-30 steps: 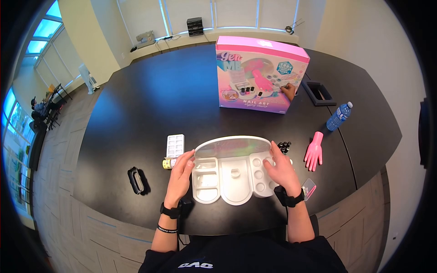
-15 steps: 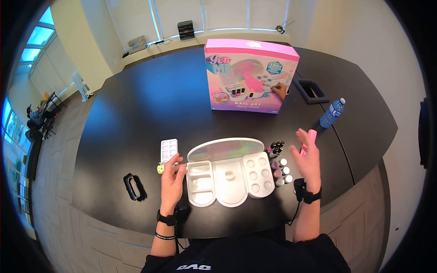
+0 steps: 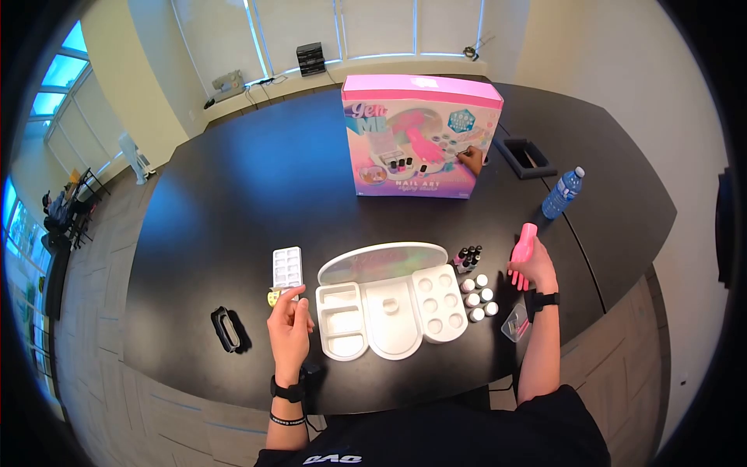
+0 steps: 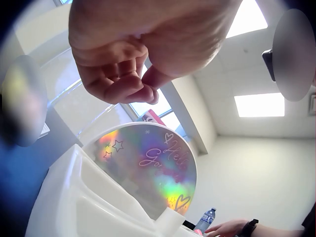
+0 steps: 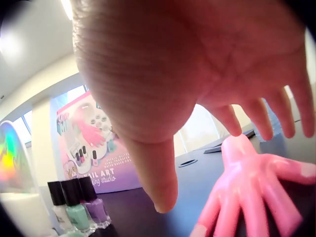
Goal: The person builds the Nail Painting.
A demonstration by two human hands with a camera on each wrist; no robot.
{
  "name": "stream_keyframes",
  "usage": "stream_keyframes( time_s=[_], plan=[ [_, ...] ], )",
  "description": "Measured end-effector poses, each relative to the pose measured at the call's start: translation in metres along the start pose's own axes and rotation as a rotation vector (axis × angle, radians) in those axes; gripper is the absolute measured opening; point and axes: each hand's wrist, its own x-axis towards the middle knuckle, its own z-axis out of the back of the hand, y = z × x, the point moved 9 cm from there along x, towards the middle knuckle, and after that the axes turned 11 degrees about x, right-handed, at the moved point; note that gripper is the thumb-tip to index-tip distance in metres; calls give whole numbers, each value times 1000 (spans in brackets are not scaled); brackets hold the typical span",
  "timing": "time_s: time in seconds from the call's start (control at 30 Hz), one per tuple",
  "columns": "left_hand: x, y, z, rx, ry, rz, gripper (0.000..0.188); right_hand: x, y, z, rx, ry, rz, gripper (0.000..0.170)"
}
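Observation:
The right hand (image 3: 539, 268) is over the pink model hand (image 3: 524, 243), which lies on the table. In the right wrist view the hand (image 5: 163, 64) has its fingers and thumb spread above the pink model hand (image 5: 247, 185), not closed round it. Left of the white tray (image 3: 394, 335), the left hand (image 3: 289, 335) hovers with loosely bent fingers and holds nothing. Its fingers (image 4: 118, 86) curl towards the thumb in the left wrist view, beyond which stands the tray's shiny panel (image 4: 143, 168).
White-capped jars (image 3: 486, 295) and black-capped bottles (image 3: 469, 257) stand right of the tray. A clear case (image 3: 514, 323) lies near the right forearm. Behind are a pink box (image 3: 420, 148) and a water bottle (image 3: 562, 194). A white palette (image 3: 287, 267) and black strap (image 3: 226, 330) lie left.
The right hand has left the tray's right side and moved right, then down over the pink model hand. The left hand has drawn slightly away from the tray's left edge, its fingers more bent.

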Motion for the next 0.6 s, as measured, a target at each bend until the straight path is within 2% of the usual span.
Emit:
stream_keyframes(
  time_s=[0.07, 0.13, 0.17, 0.27, 0.33, 0.47, 0.53, 0.6],
  plan=[
    [-1, 2, 2, -17, -7, -3, 27, 2, 2, -2, -47, -9, -29, 106],
    [-2, 2, 3, -31, -12, -3, 28, 0, 3, -8, -118, 61, -65, 118],
    [-2, 1, 3, -30, -23, -15, 30, -1, 6, -8, -116, 62, -63, 118],
    [-2, -1, 3, -26, -36, -48, 31, -7, 11, -6, -100, 72, -98, 112],
    [-3, -5, 2, -23, -38, -71, 32, -9, 16, -3, -83, 26, -81, 101],
    [-4, -12, 1, -6, -45, -110, 33, -9, 15, -2, -39, 33, -109, 101],
    [-4, -13, 2, 14, -45, -110, 34, -12, 21, 6, -64, 11, -83, 115],
    [-4, -17, -2, 67, 6, -126, 33, -18, 29, 14, -51, -27, -51, 117]
  ],
)
